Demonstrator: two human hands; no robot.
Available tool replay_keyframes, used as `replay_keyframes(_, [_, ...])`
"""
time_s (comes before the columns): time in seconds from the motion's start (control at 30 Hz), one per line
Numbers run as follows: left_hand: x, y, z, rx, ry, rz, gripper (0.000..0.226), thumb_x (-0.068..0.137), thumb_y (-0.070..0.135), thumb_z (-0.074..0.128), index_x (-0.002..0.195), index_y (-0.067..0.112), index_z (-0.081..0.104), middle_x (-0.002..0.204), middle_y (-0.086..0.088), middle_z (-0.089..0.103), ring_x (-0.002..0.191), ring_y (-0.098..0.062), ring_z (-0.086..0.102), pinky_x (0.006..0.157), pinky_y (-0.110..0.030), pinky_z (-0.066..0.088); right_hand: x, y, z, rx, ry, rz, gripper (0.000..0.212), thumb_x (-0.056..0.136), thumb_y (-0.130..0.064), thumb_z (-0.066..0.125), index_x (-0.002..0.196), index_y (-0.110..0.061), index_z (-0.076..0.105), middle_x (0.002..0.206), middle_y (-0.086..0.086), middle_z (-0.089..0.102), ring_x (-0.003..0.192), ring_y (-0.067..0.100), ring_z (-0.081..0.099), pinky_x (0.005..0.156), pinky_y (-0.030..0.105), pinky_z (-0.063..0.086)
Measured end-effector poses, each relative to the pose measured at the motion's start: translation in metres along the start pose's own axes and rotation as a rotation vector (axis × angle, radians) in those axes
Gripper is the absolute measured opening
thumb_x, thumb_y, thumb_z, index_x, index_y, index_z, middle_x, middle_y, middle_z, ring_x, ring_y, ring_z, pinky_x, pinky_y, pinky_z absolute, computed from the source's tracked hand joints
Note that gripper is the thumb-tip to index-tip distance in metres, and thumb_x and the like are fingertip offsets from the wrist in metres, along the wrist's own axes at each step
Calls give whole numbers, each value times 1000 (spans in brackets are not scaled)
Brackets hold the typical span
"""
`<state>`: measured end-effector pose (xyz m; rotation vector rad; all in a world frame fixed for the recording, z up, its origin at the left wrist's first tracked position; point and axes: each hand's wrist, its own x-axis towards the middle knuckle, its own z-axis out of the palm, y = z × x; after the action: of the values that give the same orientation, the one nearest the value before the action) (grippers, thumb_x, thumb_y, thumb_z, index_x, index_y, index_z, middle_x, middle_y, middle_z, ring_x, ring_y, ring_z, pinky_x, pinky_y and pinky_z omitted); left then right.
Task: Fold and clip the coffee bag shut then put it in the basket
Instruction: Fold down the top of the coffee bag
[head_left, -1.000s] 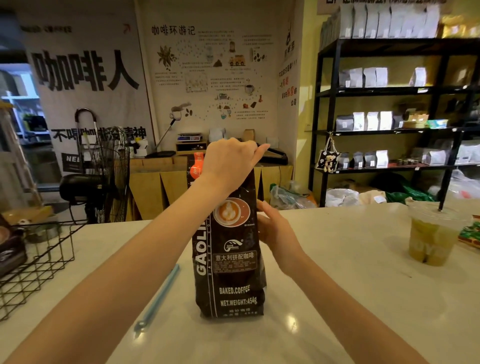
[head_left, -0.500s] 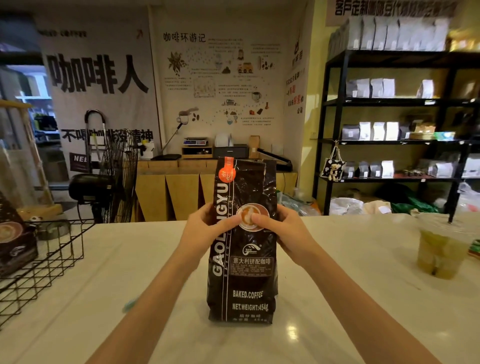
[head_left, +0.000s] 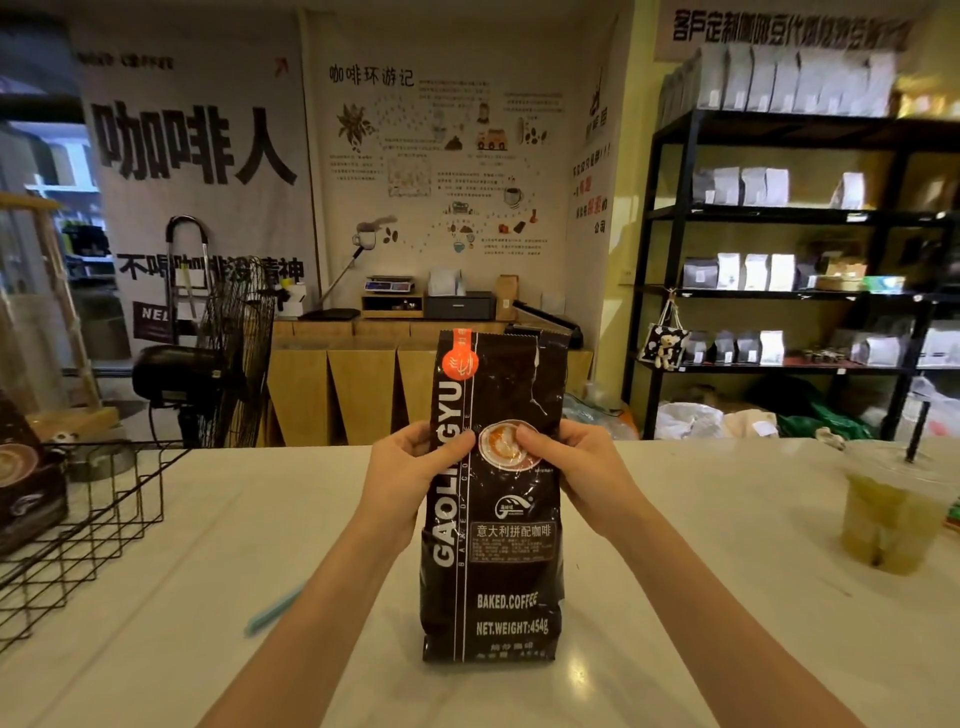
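Note:
A tall black coffee bag stands upright on the white counter, its top unfolded and open with a torn edge. My left hand grips the bag's left side at mid height, thumb on the front. My right hand grips the right side at the same height, thumb on the cup picture. A light blue clip stick lies on the counter left of my left forearm, partly hidden by it. A black wire basket sits at the counter's left edge.
Another dark coffee bag stands in the basket. A plastic cup of green drink with a straw stands at the far right. Behind the counter are a floor fan and black shelves of bags.
My left hand came down from the bag's top to its left side. The bag's upper part now stands straight and in full view. Both hands hold it at mid height.

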<state>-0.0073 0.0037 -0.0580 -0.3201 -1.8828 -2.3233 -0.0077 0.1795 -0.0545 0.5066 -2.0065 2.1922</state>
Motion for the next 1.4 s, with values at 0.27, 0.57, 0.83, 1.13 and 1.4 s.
replay_keyframes(0.27, [7,4,4,-8,48,35,18,80,28,62,77,14,73,78,-7,76,79,-24,71,75,-38,56,-1,5,12,16,240,-224,64,67,-22,73,124,-29,44,103,2,70,92,16,69,74,28,57])
replay_keyframes(0.57, [9,11,1,1,-11,229,49,88,13,51,128,39,39,80,-8,75,76,-21,72,62,-33,59,0,-1,11,-139,190,-401,33,75,-1,67,88,-31,67,95,-4,70,88,20,70,68,27,58])
replay_keyframes(0.83, [4,28,-6,172,-200,293,36,91,4,43,117,25,58,99,17,72,98,-4,65,71,-17,55,-5,-21,-2,-98,13,-304,52,74,1,66,110,-35,58,90,-15,74,90,8,70,65,20,56])
replay_keyframes(1.13, [5,34,-14,212,-235,237,31,86,10,52,114,21,59,88,1,76,86,-13,70,71,-21,56,-4,-29,-7,-142,-94,-270,48,76,0,63,111,-31,56,79,-12,76,84,11,71,65,21,57])
replay_keyframes(1.4, [2,46,-13,383,-199,208,21,79,14,63,99,9,66,66,8,75,71,-9,71,60,-14,53,-2,-35,-11,-229,-83,-184,16,79,-7,64,88,-19,66,69,-6,75,72,11,72,62,19,56])
